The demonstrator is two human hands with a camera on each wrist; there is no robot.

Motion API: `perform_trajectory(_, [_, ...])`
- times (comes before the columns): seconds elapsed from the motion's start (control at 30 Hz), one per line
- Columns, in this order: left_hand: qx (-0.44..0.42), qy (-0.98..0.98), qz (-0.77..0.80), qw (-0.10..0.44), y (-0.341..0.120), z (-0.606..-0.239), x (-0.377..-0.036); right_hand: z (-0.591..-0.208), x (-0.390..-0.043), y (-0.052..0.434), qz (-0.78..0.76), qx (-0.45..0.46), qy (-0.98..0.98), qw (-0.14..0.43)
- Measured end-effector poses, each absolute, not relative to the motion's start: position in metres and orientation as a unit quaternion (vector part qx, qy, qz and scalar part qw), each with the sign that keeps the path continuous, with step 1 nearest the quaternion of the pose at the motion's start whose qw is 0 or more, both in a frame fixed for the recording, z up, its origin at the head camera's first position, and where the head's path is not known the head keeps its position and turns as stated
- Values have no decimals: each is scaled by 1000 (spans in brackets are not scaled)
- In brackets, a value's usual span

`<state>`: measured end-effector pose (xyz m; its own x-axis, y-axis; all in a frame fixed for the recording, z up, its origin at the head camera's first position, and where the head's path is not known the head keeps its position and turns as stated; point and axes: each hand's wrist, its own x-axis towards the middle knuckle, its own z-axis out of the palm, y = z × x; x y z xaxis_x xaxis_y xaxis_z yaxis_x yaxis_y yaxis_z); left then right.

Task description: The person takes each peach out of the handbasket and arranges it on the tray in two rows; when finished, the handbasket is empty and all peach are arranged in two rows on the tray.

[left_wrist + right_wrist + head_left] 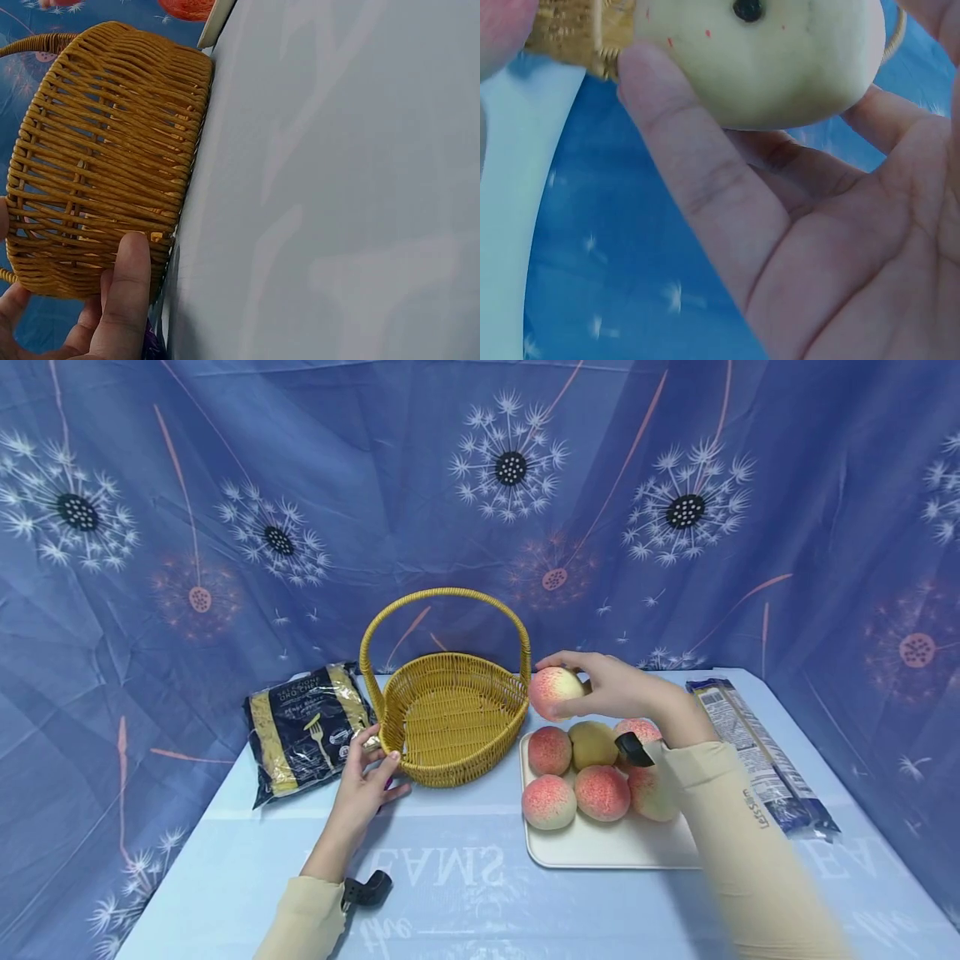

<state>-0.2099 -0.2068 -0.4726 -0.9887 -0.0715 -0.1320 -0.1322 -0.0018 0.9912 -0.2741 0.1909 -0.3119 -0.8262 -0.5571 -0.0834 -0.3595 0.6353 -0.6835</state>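
A yellow wicker basket (450, 718) with a tall arched handle stands at the middle back of the table. At its left front side, my left hand (365, 781) grips the basket; the left wrist view shows one finger (129, 292) lying along the woven outer wall. My right hand (611, 685) holds a pink and pale yellow peach (553, 692), raised over the back of the white tray (600, 852) and just right of the basket. In the right wrist view, fingers curl about the pale underside of the peach (780, 82), where a dark spot shows.
Several more peaches (602, 793) and a brownish-green round fruit (592, 745) lie in the tray. To the left of the basket is a dark pasta bag (307, 731). A flat printed packet (761, 756) lies at the right. A blue dandelion-print curtain (420, 485) hangs behind.
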Motion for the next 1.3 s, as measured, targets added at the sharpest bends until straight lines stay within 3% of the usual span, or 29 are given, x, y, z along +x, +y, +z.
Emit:
perform_trajectory(0.77, [-73,716,694,25,-206,-470,-207,-338,-193,312,-343,-152,924,73])
perform_trajectory(1.3, [-70,715,695,28,-206,-469,-207,-385,-159,369,-353,-114,925,78])
